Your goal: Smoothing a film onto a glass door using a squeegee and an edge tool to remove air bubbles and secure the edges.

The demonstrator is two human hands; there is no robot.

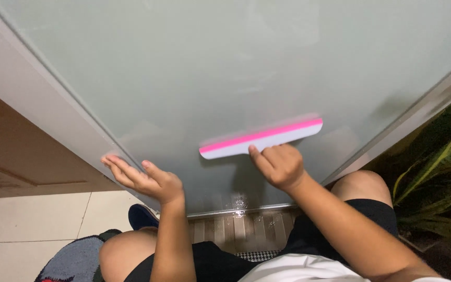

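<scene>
Crouching close to a frosted glass door (225,68), the person has both hands up against it. The right hand (280,166) is clenched around the handle of a squeegee (261,138), a long white blade holder with a bright pink strip along its far edge. The squeegee lies across the lower middle of the glass, tilted so that its right end sits higher than its left, and its outline is slightly blurred. The handle itself is hidden inside the fist, with the thumb pointing up toward the blade.

The left hand (142,177) holds nothing; its fingers (120,168) are released and spread flat, resting at the left edge of the glass where it meets the pale door frame (43,104). The two hands are apart, with the squeegee's left end between them.

Below the glass, a metal bottom rail (236,211) carries a few bright droplets, and wooden slats (241,230) lie just near of it. The person's bare knees and black shorts (210,263) fill the near edge. Pale floor tiles (27,224) lie at the near left, with a dark slipper (142,215) and a grey mat (76,261) beside the left knee. Green striped plant leaves (444,172) show at the right.
</scene>
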